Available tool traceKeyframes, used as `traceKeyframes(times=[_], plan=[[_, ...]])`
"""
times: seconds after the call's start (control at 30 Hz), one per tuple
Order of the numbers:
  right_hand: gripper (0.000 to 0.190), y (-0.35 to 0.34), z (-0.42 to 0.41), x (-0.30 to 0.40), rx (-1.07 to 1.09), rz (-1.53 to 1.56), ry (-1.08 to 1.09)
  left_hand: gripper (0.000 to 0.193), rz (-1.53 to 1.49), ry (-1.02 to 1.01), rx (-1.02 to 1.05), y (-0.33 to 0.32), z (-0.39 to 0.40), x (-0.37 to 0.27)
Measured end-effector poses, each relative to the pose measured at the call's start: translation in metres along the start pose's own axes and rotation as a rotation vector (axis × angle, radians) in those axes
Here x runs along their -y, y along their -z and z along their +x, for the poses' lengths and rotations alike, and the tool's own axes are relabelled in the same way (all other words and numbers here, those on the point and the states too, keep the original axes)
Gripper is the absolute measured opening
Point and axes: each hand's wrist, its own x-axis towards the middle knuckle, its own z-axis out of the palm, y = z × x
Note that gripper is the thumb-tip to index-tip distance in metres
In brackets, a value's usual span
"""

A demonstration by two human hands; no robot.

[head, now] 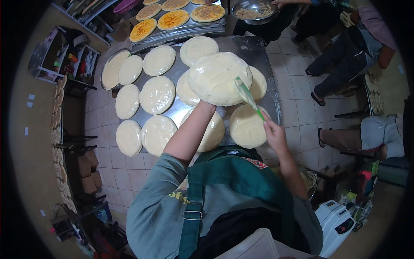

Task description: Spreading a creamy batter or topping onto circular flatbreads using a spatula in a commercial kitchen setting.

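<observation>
A round cake layer point(213, 77) coated in pale cream is raised above the table. My left hand point(207, 106) holds it up from beneath, its fingers hidden under the layer. In my right hand point(274, 132) is the handle of a green spatula point(247, 92), its cream-smeared blade touching the coating near the right edge. Beneath and around the raised layer, several more cream-coated rounds lie on the metal table point(247, 48). One round point(249, 126) lies just left of my right hand, and another point(211, 134) is partly covered by my left forearm.
A pan of cream point(114, 70) sits by the table's far left corner. Beyond stands a tray point(207, 26) of topped rounds. Someone's hand point(280, 2) touches a steel bowl point(254, 12) of crumbly filling. Other people stand at right. Shelving point(66, 66) lines the left wall.
</observation>
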Motion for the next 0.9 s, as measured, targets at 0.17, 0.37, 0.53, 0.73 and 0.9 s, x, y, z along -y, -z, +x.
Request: traceKeyframes(times=[0.17,0.37,0.53,0.73,0.9], plan=[[0.039,-0.021,-0.017,0.019,0.092,-0.123,0.249,0.048,0.034,-0.083,0.006,0.006,0.003,0.003],[0.041,-0.023,0.010,0.025,0.047,-0.001,-0.005,0.055,0.038,0.043,-0.010,0.006,0.001,0.007],[0.040,-0.036,0.002,0.040,0.058,-0.082,0.209,0.047,0.067,-0.003,0.129,-0.019,-0.011,0.013],[0.039,-0.036,0.032,0.037,-0.036,-0.016,0.196,0.051,0.074,0.083,-0.047,-0.010,-0.002,0.017],[0.039,-0.038,0.019,0.054,0.053,-0.151,0.229,0.052,0.017,0.056,0.007,-0.009,-0.002,0.019]])
